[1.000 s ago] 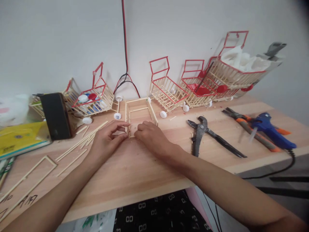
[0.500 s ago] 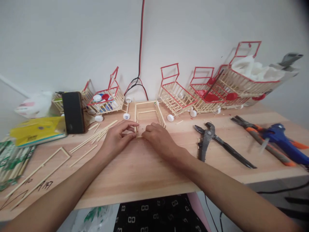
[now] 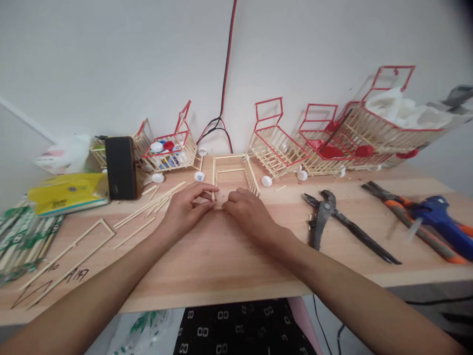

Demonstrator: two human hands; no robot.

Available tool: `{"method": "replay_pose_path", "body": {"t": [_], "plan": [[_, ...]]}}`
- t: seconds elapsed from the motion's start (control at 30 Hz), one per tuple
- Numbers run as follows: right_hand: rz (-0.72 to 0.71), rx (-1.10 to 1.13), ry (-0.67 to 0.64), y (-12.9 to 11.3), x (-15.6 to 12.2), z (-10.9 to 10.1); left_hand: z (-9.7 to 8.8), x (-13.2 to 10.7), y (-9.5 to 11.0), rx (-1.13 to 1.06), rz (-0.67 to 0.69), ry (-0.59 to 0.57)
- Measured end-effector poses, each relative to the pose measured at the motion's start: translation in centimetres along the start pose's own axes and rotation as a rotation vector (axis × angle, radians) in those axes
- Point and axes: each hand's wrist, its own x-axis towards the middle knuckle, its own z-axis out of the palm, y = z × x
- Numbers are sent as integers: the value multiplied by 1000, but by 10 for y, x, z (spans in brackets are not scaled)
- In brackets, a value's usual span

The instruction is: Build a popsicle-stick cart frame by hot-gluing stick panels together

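Observation:
A small box frame of thin wooden sticks rests on the wooden table in front of me, its near side partly covered by my fingers. My left hand pinches the frame's near left corner between thumb and fingers. Close beside it, my right hand has its fingers curled down at the near edge; what they hold there is hidden. Left of my left hand lie loose wooden sticks. A separate three-sided stick frame lies farther left, near pen marks on the table.
Model carts of sticks with red handles stand along the wall, among them one cart right of the frame. Pliers and a blue glue gun lie at right. A dark upright block, yellow packet and wrapped sticks are at left.
The whole view has shifted slightly, so everything appears a little farther right. Both hands keep nearly the same pose at the stick frame.

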Motion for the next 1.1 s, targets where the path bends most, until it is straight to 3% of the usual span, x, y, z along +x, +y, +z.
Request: {"method": "replay_pose_path", "body": {"t": [0.43,0.5,0.7,0.87,1.1], "plan": [[-8,62,65,8,0,4,2,1,1,10,7,-5],[-9,155,123,10,-2,2,2,1,1,7,15,-8],[-56,602,456,19,-8,-19,2,2,2,-9,8,-19],[-74,815,484,23,-14,-32,2,3,3,7,17,-27],[-33,833,625,28,-18,-42,0,2,1,30,52,-41]]}}
